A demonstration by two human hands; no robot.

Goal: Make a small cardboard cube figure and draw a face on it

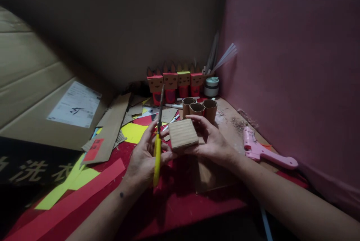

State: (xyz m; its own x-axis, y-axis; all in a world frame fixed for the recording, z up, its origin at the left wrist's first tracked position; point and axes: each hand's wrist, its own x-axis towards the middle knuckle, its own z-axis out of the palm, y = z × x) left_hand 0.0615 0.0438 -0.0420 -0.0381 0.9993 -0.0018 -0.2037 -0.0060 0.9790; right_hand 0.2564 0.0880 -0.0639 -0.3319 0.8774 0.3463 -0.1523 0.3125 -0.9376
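While a red-topped table [185, 209] spreads beneath the fingers, yellow-handled scissors [157, 160] stand tips-up, gripped by the left hand [142, 158], its thumb apparently touching a corrugated-cardboard block [183, 134]. The right hand [218, 144] pinches that block between thumb and fingers; three cardboard tubes [210, 113] stand just beyond them. Positioning the block seems the current step; the next move calls for steering the scissors clear.

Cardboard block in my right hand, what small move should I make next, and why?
I'd probably set the yellow-handled scissors down first. They sit in your left hand, right beside the cardboard block that your right hand holds, so putting them aside would likely free the left to steady it.
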